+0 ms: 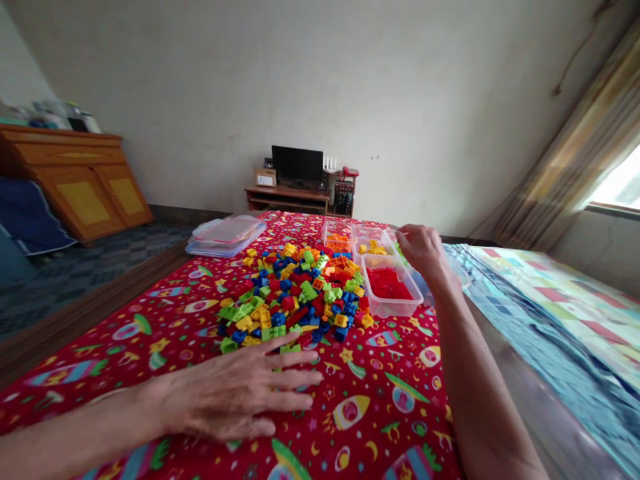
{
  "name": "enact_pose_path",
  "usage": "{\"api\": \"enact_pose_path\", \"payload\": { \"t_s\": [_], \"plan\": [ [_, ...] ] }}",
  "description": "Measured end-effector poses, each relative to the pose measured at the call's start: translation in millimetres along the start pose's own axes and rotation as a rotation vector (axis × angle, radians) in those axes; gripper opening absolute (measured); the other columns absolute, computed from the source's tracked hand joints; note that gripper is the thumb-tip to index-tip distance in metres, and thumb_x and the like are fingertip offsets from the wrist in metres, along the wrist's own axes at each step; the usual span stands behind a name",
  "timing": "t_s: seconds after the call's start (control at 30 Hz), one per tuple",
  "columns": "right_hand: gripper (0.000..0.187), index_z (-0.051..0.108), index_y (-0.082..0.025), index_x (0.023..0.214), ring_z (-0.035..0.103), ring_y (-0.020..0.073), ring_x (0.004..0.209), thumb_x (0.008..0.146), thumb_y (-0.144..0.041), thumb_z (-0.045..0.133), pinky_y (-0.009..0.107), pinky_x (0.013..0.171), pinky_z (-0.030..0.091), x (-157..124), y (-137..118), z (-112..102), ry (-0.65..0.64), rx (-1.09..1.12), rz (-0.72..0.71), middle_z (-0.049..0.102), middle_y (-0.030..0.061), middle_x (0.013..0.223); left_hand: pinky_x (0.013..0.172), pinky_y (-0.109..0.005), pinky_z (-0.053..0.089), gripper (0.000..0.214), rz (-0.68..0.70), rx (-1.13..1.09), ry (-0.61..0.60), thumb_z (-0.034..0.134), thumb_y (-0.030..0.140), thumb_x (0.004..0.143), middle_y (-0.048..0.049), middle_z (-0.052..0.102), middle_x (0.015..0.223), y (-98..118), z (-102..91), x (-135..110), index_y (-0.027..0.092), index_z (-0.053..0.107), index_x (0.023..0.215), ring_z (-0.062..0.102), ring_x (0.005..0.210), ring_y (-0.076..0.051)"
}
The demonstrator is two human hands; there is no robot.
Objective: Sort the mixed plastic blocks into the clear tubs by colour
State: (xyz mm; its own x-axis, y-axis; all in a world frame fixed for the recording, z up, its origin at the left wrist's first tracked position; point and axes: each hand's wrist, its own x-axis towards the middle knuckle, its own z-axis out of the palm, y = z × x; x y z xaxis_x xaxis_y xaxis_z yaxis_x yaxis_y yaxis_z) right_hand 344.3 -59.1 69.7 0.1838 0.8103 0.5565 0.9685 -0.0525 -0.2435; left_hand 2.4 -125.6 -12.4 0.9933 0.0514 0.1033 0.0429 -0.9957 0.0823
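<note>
Left hand [230,393] spreads wide beside piled toy bricks [307,292]; right hand [423,250] curls near plastic boxes [395,307], grip unclear.

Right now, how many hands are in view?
2. The left hand is spread palm-down at the near side of the brick pile; the right hand is by the plastic boxes to the right. No other hand shows.

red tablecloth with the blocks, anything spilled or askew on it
Nothing stands out as damaged. The mixed-colour blocks lie in a loose heap on the red tablecloth, which could pass for a spill. The flat plastic lids at the far left look slightly askew, as their edges don't line up.
</note>
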Motion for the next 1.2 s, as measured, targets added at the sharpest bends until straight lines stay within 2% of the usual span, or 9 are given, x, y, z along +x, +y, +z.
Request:
{"api": "enact_pose_path", "payload": {
  "t_s": [0.1,0.23,0.43,0.6,0.8,0.93,1.07,1.13,1.2],
  "plan": [
    [0.032,0.070,-0.020,0.095,0.061,0.0216,0.084,0.089,-0.028,0.040,0.029,0.069,0.040,-3,-9,3,-0.025,0.011,-0.046,0.070,0.0102,0.088,0.120,-0.037,0.006,0.055,0.002,0.067,-0.052,0.052,0.027,0.090,0.0034,0.045,0.143,-3,10.7,-13,0.037,0.037,0.141,0.032,0.138,-0.017],
    [0.032,0.070,-0.020,0.095,0.061,0.0216,0.081,0.089,-0.029,0.040,0.029,0.066,0.039,-4,-14,7,-0.050,-0.032,-0.059,0.069,0.0106,0.090,0.118,-0.042,0.014,0.056,-0.083,0.174,0.046,0.051,0.011,0.088,0.0011,0.044,0.145,-41,15.6,-16,0.039,0.043,0.136,0.033,0.137,-0.019],
    [0.034,0.070,-0.020,0.097,0.060,0.0204,0.079,0.091,-0.029,0.038,0.028,0.064,0.037,-5,-18,16,-0.104,-0.093,-0.093,0.069,0.0118,0.090,0.116,-0.051,0.016,0.046,-0.082,0.272,0.121,0.052,0.012,0.087,-0.0036,0.042,0.146,-84,6.9,5,0.033,0.051,0.128,0.030,0.139,-0.023],
    [0.036,0.070,-0.016,0.088,0.058,0.0178,0.069,0.091,-0.025,0.035,0.027,0.056,0.031,-14,-35,23,-0.164,-0.158,-0.174,0.069,0.0131,0.084,0.114,-0.053,0.017,0.034,-0.217,0.255,0.252,0.052,0.019,0.090,-0.0068,0.046,0.144,-108,1.2,24,0.027,0.056,0.124,0.032,0.138,-0.023],
    [0.032,0.068,-0.013,0.087,0.057,0.0159,0.063,0.088,-0.017,0.036,0.026,0.053,0.029,-27,-64,32,-0.264,-0.188,-0.260,0.068,0.0135,0.082,0.114,-0.050,0.022,0.033,-0.432,0.150,0.360,0.044,0.034,0.094,-0.0074,0.051,0.139,-142,4.2,39,0.024,0.059,0.122,0.043,0.130,-0.023],
    [0.032,0.067,-0.012,0.089,0.059,0.0184,0.065,0.089,-0.015,0.035,0.027,0.054,0.032,-34,-75,38,-0.308,-0.185,-0.342,0.067,0.0146,0.081,0.107,-0.040,0.036,0.040,-0.528,0.068,0.427,0.037,0.041,0.095,-0.0104,0.058,0.130,-157,4.7,49,0.019,0.065,0.113,0.051,0.123,-0.023],
    [0.029,0.066,-0.012,0.090,0.061,0.0193,0.067,0.088,-0.011,0.037,0.027,0.055,0.034,-39,-82,40,-0.367,-0.185,-0.431,0.067,0.0144,0.080,0.102,-0.037,0.042,0.044,-0.624,0.002,0.517,0.034,0.042,0.093,-0.0113,0.065,0.120,-164,-6.5,44,0.016,0.069,0.101,0.057,0.115,-0.023],
    [0.029,0.066,-0.012,0.089,0.061,0.0193,0.067,0.087,-0.011,0.037,0.026,0.055,0.034,-42,-85,41,-0.382,-0.174,-0.458,0.067,0.0140,0.079,0.101,-0.038,0.043,0.042,-0.674,-0.018,0.561,0.037,0.041,0.091,-0.0096,0.068,0.115,-166,-14.4,33,0.017,0.069,0.101,0.060,0.111,-0.023],
    [0.030,0.066,-0.012,0.088,0.061,0.0189,0.067,0.088,-0.012,0.036,0.026,0.054,0.034,-44,-88,42,-0.386,-0.154,-0.467,0.067,0.0137,0.079,0.099,-0.037,0.044,0.038,-0.713,-0.024,0.539,0.041,0.038,0.088,-0.0085,0.070,0.111,-165,-21.7,18,0.016,0.069,0.102,0.062,0.106,-0.023]
  ]
}}
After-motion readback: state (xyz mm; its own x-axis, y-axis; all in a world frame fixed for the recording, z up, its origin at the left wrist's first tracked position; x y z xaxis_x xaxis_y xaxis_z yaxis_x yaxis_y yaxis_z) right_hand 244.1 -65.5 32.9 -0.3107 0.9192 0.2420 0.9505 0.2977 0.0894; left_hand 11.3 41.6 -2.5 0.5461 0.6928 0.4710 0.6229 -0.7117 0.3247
